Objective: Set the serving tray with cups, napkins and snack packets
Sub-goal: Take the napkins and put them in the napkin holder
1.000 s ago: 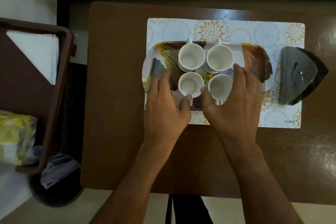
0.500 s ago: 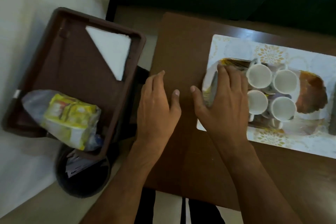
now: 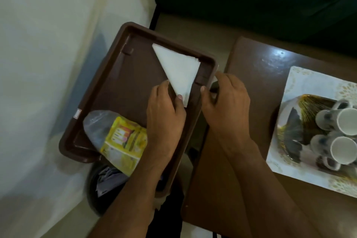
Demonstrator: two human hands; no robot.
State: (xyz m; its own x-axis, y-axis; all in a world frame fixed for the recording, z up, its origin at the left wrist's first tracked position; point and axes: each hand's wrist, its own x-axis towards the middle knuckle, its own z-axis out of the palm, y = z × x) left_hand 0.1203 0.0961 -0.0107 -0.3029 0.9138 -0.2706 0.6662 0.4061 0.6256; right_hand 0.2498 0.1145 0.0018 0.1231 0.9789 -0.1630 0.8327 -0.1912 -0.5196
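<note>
Left hand: my left hand (image 3: 164, 116) reaches into the brown tray (image 3: 116, 83); thumb and fingers pinch the near, pointed corner of the folded napkin (image 3: 177, 67), the thumb tip lying on the white paper
Right hand: my right hand (image 3: 226, 106) sits just right of the tray, over its right rim; the fingers curl downward at the rim, the thumb points toward the napkin; I cannot tell whether it grips the rim or only rests there
Napkin: a white triangle lying flat in the far right part of the brown tray; its broad edge far, its point near, between my two hands
Snack packet: the yellow snack packet (image 3: 123, 139), in a clear wrapper, lies in the near left of the same tray, just left of my left wrist
Serving tray: the patterned serving tray (image 3: 293, 121) stands on a floral placemat (image 3: 301, 79) on the brown table (image 3: 251, 67), well to the right of both hands
Cups: white cups (image 3: 345, 121) stand grouped on the serving tray at the right edge of view, partly cut off
Below: a dark bin (image 3: 100, 185) with papers sits under the near end of the brown tray
</note>
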